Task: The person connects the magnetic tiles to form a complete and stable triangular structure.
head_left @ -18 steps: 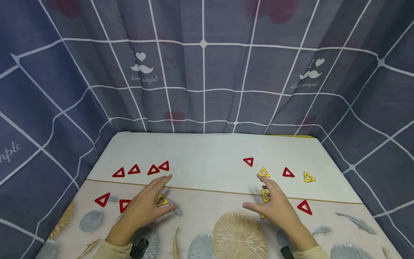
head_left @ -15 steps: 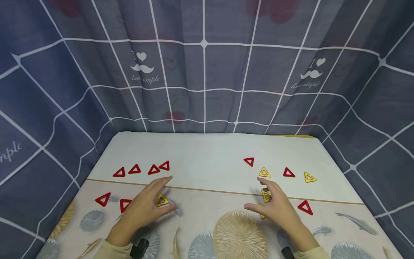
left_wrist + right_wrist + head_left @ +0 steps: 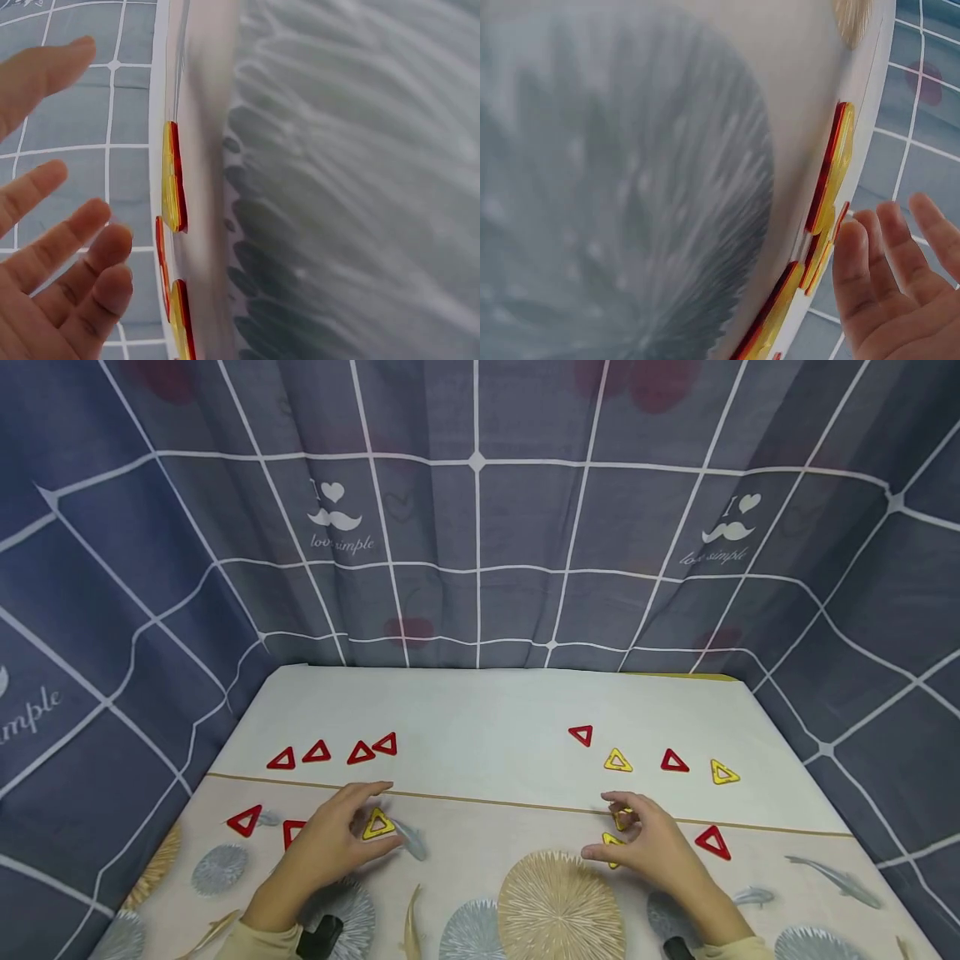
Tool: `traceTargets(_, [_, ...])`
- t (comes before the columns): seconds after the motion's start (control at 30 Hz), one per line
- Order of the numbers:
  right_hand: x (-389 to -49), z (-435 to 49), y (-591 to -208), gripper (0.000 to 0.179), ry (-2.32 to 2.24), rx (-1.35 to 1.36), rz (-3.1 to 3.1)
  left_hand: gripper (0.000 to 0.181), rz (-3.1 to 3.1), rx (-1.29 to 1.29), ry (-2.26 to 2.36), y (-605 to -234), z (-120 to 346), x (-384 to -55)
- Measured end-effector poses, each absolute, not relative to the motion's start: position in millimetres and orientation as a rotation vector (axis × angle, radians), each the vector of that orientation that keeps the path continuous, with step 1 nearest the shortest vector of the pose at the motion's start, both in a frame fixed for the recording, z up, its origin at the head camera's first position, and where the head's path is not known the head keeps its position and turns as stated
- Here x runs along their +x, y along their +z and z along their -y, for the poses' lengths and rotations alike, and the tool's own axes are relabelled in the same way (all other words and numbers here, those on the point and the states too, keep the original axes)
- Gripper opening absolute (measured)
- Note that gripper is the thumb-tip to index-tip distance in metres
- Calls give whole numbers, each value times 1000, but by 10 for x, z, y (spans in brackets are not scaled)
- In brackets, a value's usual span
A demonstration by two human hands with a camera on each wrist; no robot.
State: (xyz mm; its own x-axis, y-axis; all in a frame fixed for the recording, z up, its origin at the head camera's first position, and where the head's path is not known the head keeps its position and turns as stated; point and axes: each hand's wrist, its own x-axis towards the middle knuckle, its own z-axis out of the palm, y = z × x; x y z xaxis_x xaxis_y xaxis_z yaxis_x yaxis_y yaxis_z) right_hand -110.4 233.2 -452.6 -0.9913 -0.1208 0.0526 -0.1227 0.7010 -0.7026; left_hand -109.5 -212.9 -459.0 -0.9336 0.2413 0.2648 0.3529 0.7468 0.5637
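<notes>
My left hand [image 3: 330, 839] hovers with thumb and fingers spread around a yellow hollow triangle [image 3: 379, 833] on the table. A red triangle [image 3: 293, 824] is partly covered by that hand. In the left wrist view, the fingers [image 3: 86, 217] stay apart from the yellow-and-red piece [image 3: 171, 180]. My right hand [image 3: 652, 847] arches its fingers over two yellow triangles, one near the thumb [image 3: 611, 839] and another mostly hidden behind the fingers [image 3: 621, 821]. The right wrist view shows loosely curved fingers beside the layered yellow-and-red pieces [image 3: 844, 150]. Neither hand holds anything.
Several red triangles [image 3: 281, 767] lie at the left on the white cloth [image 3: 480, 718]. Red and yellow ones [image 3: 724, 779] are scattered at the right, with a red triangle [image 3: 712, 853] beside the right wrist. A checked curtain [image 3: 480, 527] encloses the table's back and sides.
The fingers of both hands have drawn down toward their thumbs, the right hand's more so, uncovering more of the nearer yellow triangle. The head view has shifted slightly.
</notes>
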Motion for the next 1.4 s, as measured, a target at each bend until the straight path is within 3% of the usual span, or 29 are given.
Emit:
traceTargets(1.0, [-1068, -2533, -4583, 65, 1374, 157, 2966, 52, 2908, -242, -1079, -4622, 2221, -1115])
traceTargets(1.4, [-1076, -2590, -4625, 60, 1435, 288, 2963, 48, 2934, -179, -1090, -4639, 2226, -1118])
